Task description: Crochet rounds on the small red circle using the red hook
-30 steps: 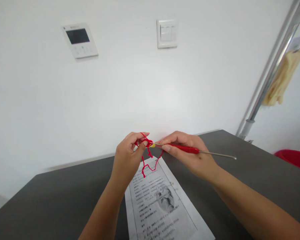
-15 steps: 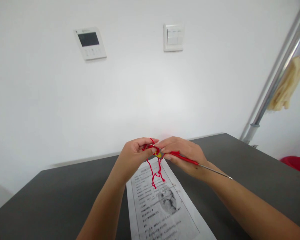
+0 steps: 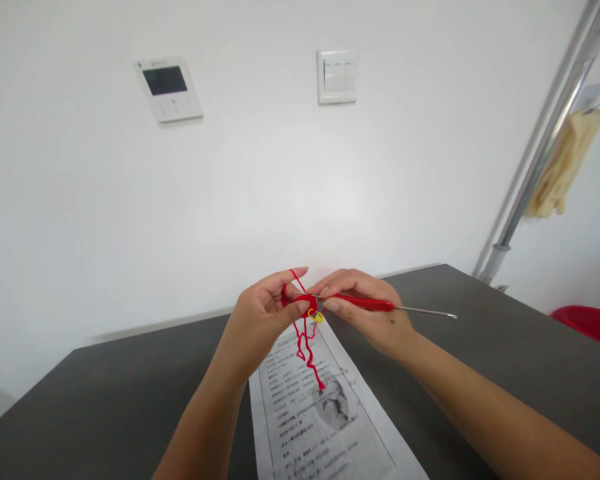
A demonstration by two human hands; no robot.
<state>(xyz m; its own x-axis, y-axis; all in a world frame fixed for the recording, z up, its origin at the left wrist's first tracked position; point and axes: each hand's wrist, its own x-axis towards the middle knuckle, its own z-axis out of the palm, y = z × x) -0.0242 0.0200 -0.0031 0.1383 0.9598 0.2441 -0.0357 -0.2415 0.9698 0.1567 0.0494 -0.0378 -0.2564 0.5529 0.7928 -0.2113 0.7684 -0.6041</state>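
My left hand [image 3: 263, 320] pinches a small piece of red yarn work [image 3: 304, 304] between thumb and fingers, with a strand looped over the raised forefinger. A yellow stitch marker [image 3: 317, 316] hangs from the piece. Loose red yarn tails [image 3: 307, 347] dangle down over a printed paper sheet [image 3: 320, 420]. My right hand [image 3: 367, 313] grips a crochet hook by its red handle [image 3: 365, 303]; its metal tip points left into the yarn and a bare metal end [image 3: 427, 311] sticks out to the right. Both hands are held above the dark table.
The dark grey table [image 3: 105, 407] runs up to a white wall with a control panel [image 3: 169, 87] and a light switch [image 3: 337, 75]. A metal pole [image 3: 540, 147] with a hanging beige cloth [image 3: 560, 167] stands at the right. A red object [image 3: 590, 321] sits at the far right edge.
Both hands have stayed together over the sheet, with small shifts. The hook's handle tilted down and then levelled again. The yarn tails now hang lower and straighter.
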